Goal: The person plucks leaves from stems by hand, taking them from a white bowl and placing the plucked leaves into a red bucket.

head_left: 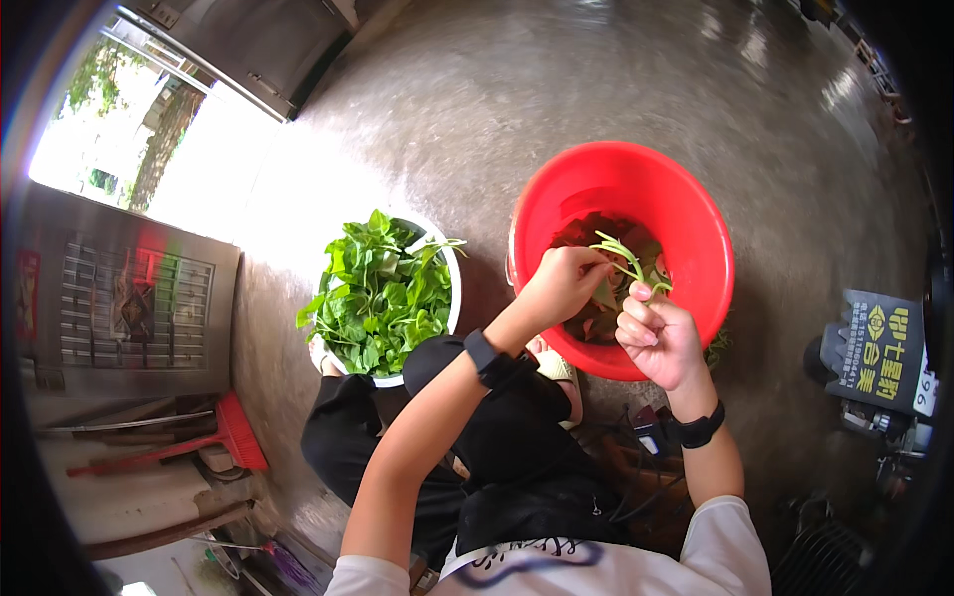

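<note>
Over the red bucket (706, 298), my right hand (658, 340) is closed, pinching thin green leaf stalks (634, 262) between thumb and fingers. My left hand (564, 286) is closed too, its fingertips pinched against the stalks from the left side. Whether a thin strand lies between those fingertips is too small to tell. Inside the bucket, leaves and plant scraps (586, 328) lie in shadow. To the left stands a white basin (455, 288) heaped with bright green leafy vegetables (388, 298), some hanging over its rim.
My legs in black trousers (517, 467) are between basin and bucket. A red broom (238, 432) leans at the left wall near a metal door (129, 298). At the right stands a machine with a dark printed flap (879, 348). Concrete floor (447, 109) stretches ahead.
</note>
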`<state>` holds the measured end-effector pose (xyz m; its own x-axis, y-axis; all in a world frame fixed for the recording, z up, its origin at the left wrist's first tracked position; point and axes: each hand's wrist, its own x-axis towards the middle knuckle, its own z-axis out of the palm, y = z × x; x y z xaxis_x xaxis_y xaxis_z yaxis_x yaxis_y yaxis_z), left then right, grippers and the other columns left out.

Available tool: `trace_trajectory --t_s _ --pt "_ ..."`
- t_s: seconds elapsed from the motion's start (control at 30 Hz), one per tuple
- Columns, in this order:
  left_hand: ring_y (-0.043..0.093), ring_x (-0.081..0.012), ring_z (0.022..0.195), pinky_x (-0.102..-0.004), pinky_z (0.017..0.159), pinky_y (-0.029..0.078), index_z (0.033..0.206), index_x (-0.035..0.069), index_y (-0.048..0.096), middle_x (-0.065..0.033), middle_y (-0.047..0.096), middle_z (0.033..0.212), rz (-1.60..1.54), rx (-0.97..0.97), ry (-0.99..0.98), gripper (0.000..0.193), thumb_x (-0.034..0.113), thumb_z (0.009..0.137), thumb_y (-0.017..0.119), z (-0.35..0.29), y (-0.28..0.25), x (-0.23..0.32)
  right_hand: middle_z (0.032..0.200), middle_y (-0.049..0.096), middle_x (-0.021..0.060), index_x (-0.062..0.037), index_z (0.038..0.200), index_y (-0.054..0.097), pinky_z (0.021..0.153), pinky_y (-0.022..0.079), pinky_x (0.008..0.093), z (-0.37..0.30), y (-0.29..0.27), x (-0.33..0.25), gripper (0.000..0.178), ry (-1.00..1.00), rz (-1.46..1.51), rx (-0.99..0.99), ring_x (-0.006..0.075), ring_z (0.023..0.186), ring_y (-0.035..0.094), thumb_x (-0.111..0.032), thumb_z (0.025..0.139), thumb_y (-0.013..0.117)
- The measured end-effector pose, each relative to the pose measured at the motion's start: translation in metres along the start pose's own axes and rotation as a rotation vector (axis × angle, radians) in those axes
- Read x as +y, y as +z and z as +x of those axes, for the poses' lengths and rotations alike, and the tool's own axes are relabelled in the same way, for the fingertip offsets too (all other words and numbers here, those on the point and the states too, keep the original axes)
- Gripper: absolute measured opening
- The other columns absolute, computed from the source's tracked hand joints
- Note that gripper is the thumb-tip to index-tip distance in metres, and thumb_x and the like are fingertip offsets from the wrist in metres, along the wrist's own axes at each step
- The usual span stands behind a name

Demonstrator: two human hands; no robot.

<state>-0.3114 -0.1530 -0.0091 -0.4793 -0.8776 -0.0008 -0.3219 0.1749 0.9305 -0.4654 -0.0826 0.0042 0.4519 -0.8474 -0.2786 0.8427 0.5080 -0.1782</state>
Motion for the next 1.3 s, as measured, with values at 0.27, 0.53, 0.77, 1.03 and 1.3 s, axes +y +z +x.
trace_trajectory --t_s 0.27,0.53,0.77,1.03,1.3 --pt "0.061 -0.0238 0.068 -0.0308 0.063 0.047 0.11 0.0 0.051 -0.0158 0.062 0.075 0.077 0.062 -0.039 0.041 0.021 0.077 0.061 0.014 -0.028 -0.015 0.058 0.032 -0.0033 -0.0048 0.089 0.052 0.05 0.031 0.023 -0.027 0.013 -0.026 0.011 -0.38 -0.435 0.113 0.0122 0.053 0.038 -0.012 0.082 0.047" --pt "0.061 -0.0198 0.083 -0.035 0.077 0.05 0.116 -0.003 0.045 -0.0113 0.061 0.087 -0.687 0.147 -0.093 0.037 0.016 0.085 0.053 -0.019 -0.188 -0.003 0.062 0.031 -0.0047 -0.0004 0.111 0.049 0.055 0.028 0.0198 -0.123 -0.094 -0.164 0.03 -0.774 -0.763 0.766 0.0067 0.058 0.035 -0.022 0.091 0.043" --pt "0.06 -0.0185 0.082 -0.028 0.075 0.048 0.109 -0.004 0.051 -0.0093 0.06 0.086 -0.739 0.112 -0.195 0.033 0.018 0.084 0.054 -0.06 -0.184 -0.033 0.064 0.048 -0.0029 -0.0057 0.106 0.052 0.047 0.035 0.0211 -0.12 -0.182 -0.188 0.029 -0.484 -0.933 1.164 0.0094 0.055 0.05 -0.028 0.088 0.046" --pt "0.052 -0.0235 0.102 -0.0331 0.082 0.043 0.119 0.006 0.043 -0.011 0.05 0.115 -0.94 0.873 -0.361 0.035 0.021 0.088 0.044 -0.177 -0.278 -0.212 0.097 0.059 0.0052 -0.0106 0.107 0.058 0.057 0.045 0.0363 -0.101 -0.217 -0.176 0.039 -0.151 -1.547 1.513 0.0186 0.082 0.055 -0.04 0.082 0.051" --pt "0.053 -0.0197 0.086 -0.033 0.074 0.044 0.091 0.009 0.055 -0.0046 0.058 0.088 -0.717 1.404 -0.786 0.017 0.014 0.075 0.059 -0.336 -0.285 -0.373 0.116 0.052 0.0131 -0.0006 0.119 0.045 0.084 0.041 0.028 -0.052 -0.194 -0.192 0.039 -0.653 -1.575 1.224 0.0217 0.102 0.052 -0.023 0.088 0.048"
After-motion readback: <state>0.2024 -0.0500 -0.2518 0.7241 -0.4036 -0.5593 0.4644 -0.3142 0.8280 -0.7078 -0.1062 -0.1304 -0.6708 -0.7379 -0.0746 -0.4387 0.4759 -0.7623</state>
